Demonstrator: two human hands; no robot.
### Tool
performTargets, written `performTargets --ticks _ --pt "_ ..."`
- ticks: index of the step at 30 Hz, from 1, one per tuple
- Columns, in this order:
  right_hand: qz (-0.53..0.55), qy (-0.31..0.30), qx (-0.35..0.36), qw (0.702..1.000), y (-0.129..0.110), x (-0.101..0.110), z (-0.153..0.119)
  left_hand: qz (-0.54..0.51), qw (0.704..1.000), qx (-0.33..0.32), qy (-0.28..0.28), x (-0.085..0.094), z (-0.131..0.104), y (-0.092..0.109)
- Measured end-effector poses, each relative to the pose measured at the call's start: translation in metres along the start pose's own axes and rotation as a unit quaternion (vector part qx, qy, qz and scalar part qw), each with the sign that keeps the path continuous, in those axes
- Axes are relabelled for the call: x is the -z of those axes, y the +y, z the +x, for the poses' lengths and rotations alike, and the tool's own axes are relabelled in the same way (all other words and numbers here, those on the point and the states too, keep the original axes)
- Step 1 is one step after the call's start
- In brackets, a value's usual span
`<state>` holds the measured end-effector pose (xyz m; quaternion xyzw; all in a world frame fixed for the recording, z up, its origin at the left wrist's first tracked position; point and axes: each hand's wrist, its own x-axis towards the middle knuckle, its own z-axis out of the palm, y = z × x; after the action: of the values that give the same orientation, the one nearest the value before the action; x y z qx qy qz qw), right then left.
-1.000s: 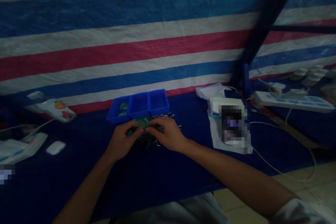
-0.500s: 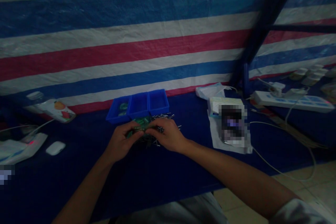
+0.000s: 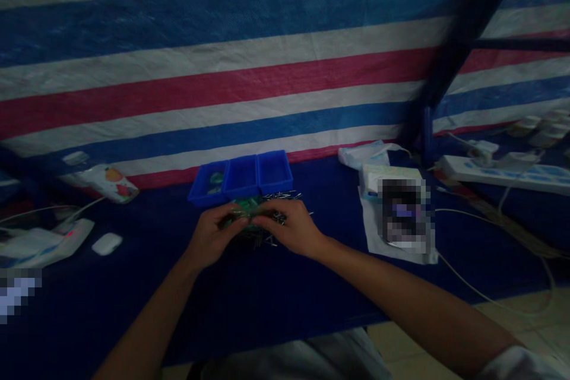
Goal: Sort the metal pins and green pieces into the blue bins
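My left hand [image 3: 214, 236] and my right hand [image 3: 289, 228] meet just in front of the blue trays, thumbs and fingertips pinched together. Between them they hold a small greenish, shiny piece [image 3: 244, 212], too dim and blurred to name exactly. Just behind the fingers lies a green, see-through heap [image 3: 249, 203], perhaps plastic. Thin metal pins [image 3: 282, 195] are scattered behind and under my right hand. Three joined blue trays [image 3: 275, 170] stand beyond; the left one has small greenish pieces [image 3: 216, 178] in it.
At the left are a bottle with a fruit label [image 3: 113, 183], a white power strip [image 3: 66, 246] and a small white case [image 3: 107, 244]. On the right, a tissue pack [image 3: 371, 175] lies by a blurred-out device [image 3: 404, 214]. Another power strip [image 3: 503, 171] and cables lie farther right.
The whole view has shifted slightly, so things sit a little farther right. My hands stay together in the same pinch around the greenish piece.
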<state>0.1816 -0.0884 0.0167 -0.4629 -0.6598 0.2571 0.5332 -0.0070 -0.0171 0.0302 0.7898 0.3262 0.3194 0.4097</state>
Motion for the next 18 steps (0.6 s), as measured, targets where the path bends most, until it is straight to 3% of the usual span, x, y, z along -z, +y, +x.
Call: performTargets --ticks 3,6,7,10,12,15,16,18 --pt "0.025 0.025 -0.033 0.999 0.000 0.002 0.000 -0.001 0.996 0.030 0.081 0.012 0.004 -0.004" --pt "0.021 0.020 -0.040 0.999 0.000 0.004 0.000 0.046 0.977 0.048 0.202 0.041 0.016 -0.015" --pt "0.014 0.011 -0.038 0.999 0.001 0.005 0.000 0.062 0.972 0.057 0.219 0.053 0.021 -0.021" --pt "-0.019 -0.033 -0.034 0.999 -0.001 0.008 0.002 0.066 0.975 0.071 0.198 0.084 0.041 -0.034" --pt "-0.055 -0.077 -0.033 0.995 -0.006 0.009 0.001 0.170 0.961 0.114 0.186 0.096 0.051 -0.038" --pt "-0.142 -0.143 -0.005 0.979 -0.023 0.012 -0.012 0.338 0.895 0.139 0.255 0.099 0.054 -0.038" --pt "-0.172 -0.161 0.016 0.972 -0.030 0.015 -0.020 0.360 0.885 0.128 0.265 0.097 0.051 -0.036" --pt "-0.204 -0.190 0.059 0.959 -0.044 0.021 -0.043 0.361 0.897 0.083 0.240 0.091 0.041 -0.034"
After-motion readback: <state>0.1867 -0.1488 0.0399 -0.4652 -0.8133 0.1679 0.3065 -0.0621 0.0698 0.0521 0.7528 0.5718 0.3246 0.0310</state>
